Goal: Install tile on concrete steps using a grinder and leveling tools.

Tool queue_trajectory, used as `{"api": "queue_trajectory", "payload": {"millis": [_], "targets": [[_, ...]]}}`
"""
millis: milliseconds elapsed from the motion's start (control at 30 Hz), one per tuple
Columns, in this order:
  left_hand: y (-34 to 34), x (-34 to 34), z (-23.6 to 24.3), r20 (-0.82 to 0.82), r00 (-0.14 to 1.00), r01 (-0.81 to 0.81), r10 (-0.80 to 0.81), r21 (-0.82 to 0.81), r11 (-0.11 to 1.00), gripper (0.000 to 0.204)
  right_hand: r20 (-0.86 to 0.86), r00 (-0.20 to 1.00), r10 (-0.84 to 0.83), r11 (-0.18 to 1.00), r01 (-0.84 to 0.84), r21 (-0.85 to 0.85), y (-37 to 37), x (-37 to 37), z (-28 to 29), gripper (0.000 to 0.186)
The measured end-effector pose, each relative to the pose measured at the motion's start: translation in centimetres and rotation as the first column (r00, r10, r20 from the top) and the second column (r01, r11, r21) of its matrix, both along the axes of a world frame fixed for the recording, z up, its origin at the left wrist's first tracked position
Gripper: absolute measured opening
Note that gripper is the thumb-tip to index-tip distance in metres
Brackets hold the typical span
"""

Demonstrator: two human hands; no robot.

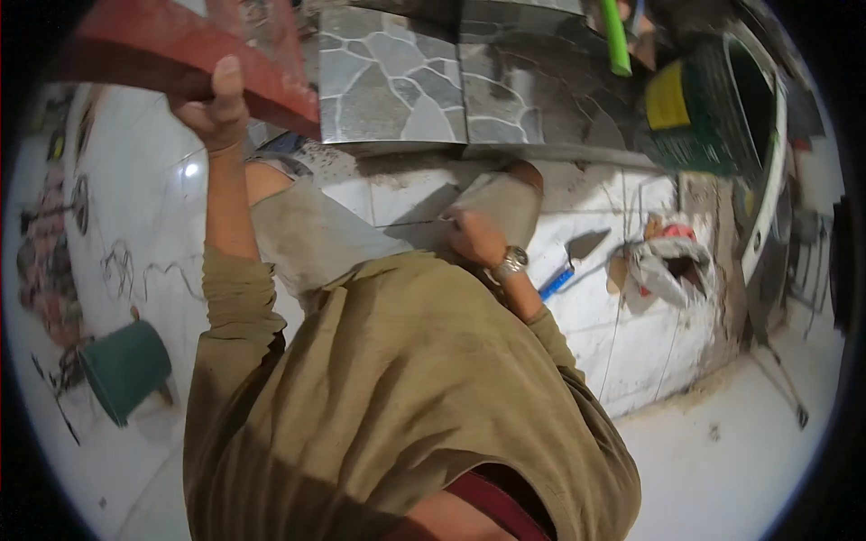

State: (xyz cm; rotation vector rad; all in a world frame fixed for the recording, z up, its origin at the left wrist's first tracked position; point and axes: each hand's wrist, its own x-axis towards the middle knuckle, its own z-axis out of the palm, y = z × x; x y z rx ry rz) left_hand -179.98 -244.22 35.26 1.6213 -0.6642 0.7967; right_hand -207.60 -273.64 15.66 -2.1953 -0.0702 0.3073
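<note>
My left hand (216, 110) is wrapped around the lower edge of a red beam (189, 56), with the thumb up on its side and the fingers partly hidden behind it. Near my right knee, my right hand (478, 238) is curled closed against the light trouser leg (501, 203); I cannot make out whether anything is in it. A metal watch is on that wrist. To its right, a trowel with a blue handle (557, 281) and pointed blade lies on the white tiles. In front of my knees are grey stone-pattern tiles (392, 77) with pale joint lines.
A dark green bucket with a yellow label (690, 113) is at the upper right, near a bright green bar (616, 41). A crumpled white bag (657, 279) lies right of the trowel. Another green bucket (128, 365) is at left, near loose wire (171, 270).
</note>
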Motion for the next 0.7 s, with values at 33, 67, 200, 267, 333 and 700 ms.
{"api": "queue_trajectory", "payload": {"millis": [33, 67, 200, 267, 333, 700], "targets": [[0.3, 0.1, 0.2, 0.012, 0.999, -0.035, 0.035, 0.019, 0.999, 0.046, -0.060, 0.997, -0.047, 0.999, 0.048, 0.007, -0.8, 0.4, -0.4, 0.024], [-0.7, -0.2, -0.1, -0.007, 1.000, -0.023, 0.023, 0.013, 1.000, 0.045, -0.065, 0.998, -0.022, 0.999, 0.023, 0.023, -1.8, 0.6, -0.8, 0.024], [1.5, -1.1, -0.8, -0.295, 0.952, -0.053, 0.088, 0.125, 0.991, 0.046, -0.075, 0.992, 0.104, 0.993, -0.108, -0.043, -4.5, 2.0, -2.8, 0.024], [4.9, -1.5, -1.2, -0.545, 0.832, -0.026, -0.103, -0.223, 0.974, 0.044, -0.050, 0.980, 0.192, 0.962, -0.198, -0.189, -4.8, 2.3, -4.0, 0.023], [8.2, -0.9, 0.9, -0.425, 0.503, 0.282, -0.752, -0.743, 0.608, 0.049, -0.003, 0.978, 0.207, 0.958, -0.203, -0.200, -4.2, 2.3, -4.8, 0.022], [1.8, 10.7, -8.0, -0.975, -0.016, -0.030, -0.222, -0.221, 0.975, 0.059, 0.149, 0.560, -0.815, 0.566, 0.824, -0.003, -14.3, -1.8, -9.5, 0.022]]}}
